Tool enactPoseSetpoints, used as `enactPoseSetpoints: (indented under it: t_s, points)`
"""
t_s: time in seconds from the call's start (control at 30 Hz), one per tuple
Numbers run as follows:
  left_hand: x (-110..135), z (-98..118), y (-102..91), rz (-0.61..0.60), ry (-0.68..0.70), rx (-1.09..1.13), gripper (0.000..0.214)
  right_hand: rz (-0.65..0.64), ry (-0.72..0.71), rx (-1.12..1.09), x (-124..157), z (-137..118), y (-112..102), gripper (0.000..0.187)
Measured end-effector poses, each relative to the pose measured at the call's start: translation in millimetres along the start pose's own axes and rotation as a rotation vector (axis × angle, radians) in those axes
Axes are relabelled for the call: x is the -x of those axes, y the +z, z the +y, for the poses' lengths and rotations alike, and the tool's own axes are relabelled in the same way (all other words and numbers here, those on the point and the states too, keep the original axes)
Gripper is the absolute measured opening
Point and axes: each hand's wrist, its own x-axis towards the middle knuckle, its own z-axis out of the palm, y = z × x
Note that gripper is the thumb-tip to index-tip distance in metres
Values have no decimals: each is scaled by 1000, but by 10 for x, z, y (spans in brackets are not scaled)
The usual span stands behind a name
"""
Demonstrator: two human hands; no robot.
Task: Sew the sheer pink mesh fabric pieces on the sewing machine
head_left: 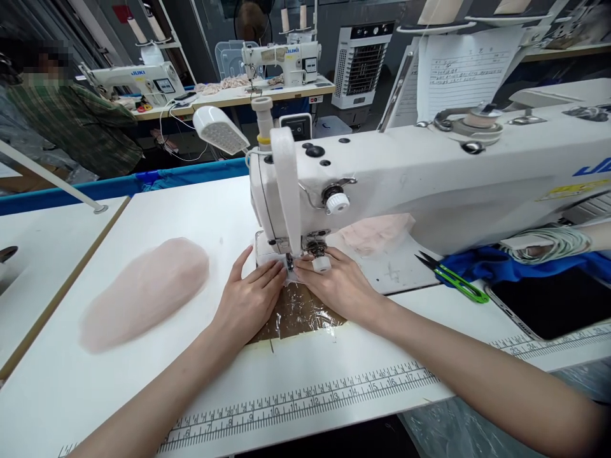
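My left hand [252, 294] lies flat to the left of the needle, fingers stretched forward and thumb apart. On the other side, my right hand [346, 287] has its fingers laid towards the presser foot [289, 261], partly hidden behind the machine's lower knob. Both hands' fingertips touch a small piece of thin, pale fabric [294, 275] at the foot of the white sewing machine [382, 178]. Much of that fabric is hidden by the hands and machine head. Under my hands is a brown patch covered with clear tape [300, 312].
A sheer pink fabric piece [147, 292] lies at left; more pink fabric [377, 232] sits behind the needle. Green thread snips [453, 278], blue cloth [463, 270] and a phone [558, 302] are at right. A printed ruler [296, 407] runs along the front. A person [76, 121] is back left.
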Motion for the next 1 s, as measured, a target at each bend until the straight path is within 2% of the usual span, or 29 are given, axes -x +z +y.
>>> enactPoseSetpoints:
  t_s: [0.4, 0.57, 0.67, 0.77, 0.9, 1.0]
  points:
    - [13, -28, 4, -19, -31, -29, 28, -44, 12, -6, 17, 1, -2, 26]
    - [4, -33, -71, -81, -58, -118, 44, -20, 18, -61, 36, 16, -30, 27]
    - [-11, -6, -173, -14, -26, -165, 29, 25, 21, -86, 39, -9, -58, 31]
    - [-32, 2, -252, 48, -29, -151, 26, 70, 8, -118, 42, -72, -78, 35]
    - [-41, -38, -278, -12, -17, 10, 16, 50, -93, -153, 44, -141, -101, 33]
    - [-36, -72, -271, 24, -35, 56, 17, 73, -86, -84, 41, -165, -131, 33]
